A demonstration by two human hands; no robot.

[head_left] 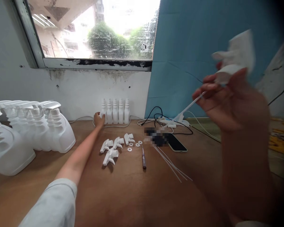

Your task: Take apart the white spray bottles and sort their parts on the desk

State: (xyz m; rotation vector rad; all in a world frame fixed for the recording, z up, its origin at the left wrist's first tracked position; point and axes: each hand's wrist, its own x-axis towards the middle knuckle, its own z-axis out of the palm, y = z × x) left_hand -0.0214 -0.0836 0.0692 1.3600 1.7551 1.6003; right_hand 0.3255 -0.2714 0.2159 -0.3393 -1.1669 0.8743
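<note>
Up at the right, close to the camera, my right hand [241, 101] is closed on a white trigger sprayer head [242, 50]. A thin white dip tube [192, 103] slants down and left from the same fingers. Farther away, by the wall, my left hand [99, 119] has its fingers curled around the side of the leftmost small white bottle [103, 108], covering part of its lower body. That bottle stands upright at the end of a row of identical open-necked bottles [121, 112].
Several sprayer heads [110, 156] and flat white washers [129, 149] lie mid-table. Nearby are a screwdriver [144, 159], loose thin tubes [171, 164], a phone [177, 143] and a power strip [183, 122] with cables. Large white jugs [61, 132] line the left side, below a window [97, 63].
</note>
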